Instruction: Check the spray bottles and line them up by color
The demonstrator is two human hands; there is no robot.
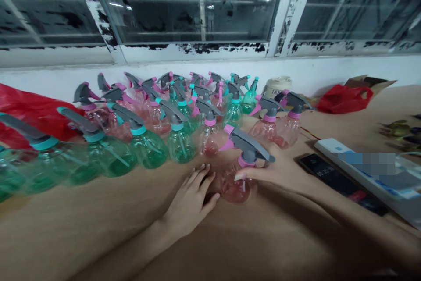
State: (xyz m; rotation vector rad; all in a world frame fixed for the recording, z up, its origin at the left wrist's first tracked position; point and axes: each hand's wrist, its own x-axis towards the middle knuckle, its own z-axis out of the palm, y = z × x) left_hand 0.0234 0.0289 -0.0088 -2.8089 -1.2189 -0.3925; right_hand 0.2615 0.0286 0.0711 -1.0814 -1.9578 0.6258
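Observation:
A pink spray bottle (236, 186) with a grey and pink trigger head stands upright on the table. My right hand (263, 175) is wrapped round its body from the right, the thumb across the front below the pink collar; the other fingers are hidden behind it. Just left of this bottle, my left hand (192, 195) lies flat on the tabletop with its fingers apart, holding nothing. Beyond my hands stand a smaller-looking pink spray bottle (210, 140) and a green spray bottle (181, 146).
Several green and pink spray bottles crowd toward the windows. Red plastic bags (36, 112) lie at the left and a red bag (345, 98) at the back right. A phone (338, 180) showing a timer and a white box-like object (332, 146) lie right, near a whitish tub (279, 84).

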